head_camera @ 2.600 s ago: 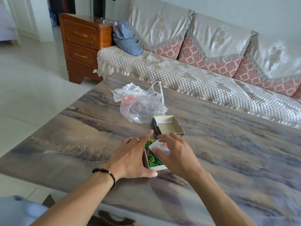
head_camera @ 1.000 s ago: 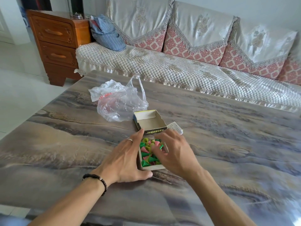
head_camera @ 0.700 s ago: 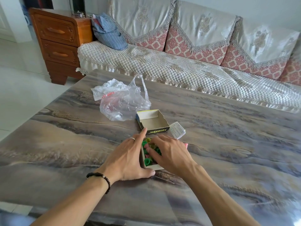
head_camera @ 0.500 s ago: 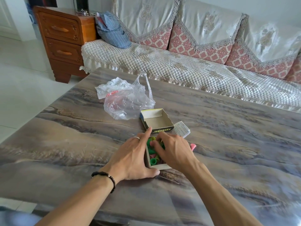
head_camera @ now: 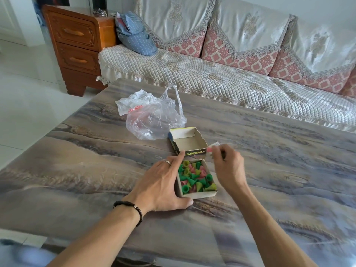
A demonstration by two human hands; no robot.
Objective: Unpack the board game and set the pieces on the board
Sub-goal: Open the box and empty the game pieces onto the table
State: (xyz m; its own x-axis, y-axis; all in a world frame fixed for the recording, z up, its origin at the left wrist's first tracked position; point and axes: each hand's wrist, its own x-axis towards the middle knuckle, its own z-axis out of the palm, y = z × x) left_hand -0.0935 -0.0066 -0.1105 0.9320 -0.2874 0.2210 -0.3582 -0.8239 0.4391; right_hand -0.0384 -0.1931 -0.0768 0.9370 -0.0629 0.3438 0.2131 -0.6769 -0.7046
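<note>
Box tray of game pieces steadied by left hand; right hand raised, pinching one pink piece.

One open tray rests on the marbled surface, filled with green, pink and yellow-green cone pieces, too heaped to count. Left hand lies flat against the tray's left wall, fingers straight, thumb along the near edge. Right hand, motion-blurred, is just right of the tray, fingertips closed on the pink piece. One empty lid sits just beyond the tray; one folded paper shows behind the right hand. One clear plastic bag lies left of the lid.
</note>
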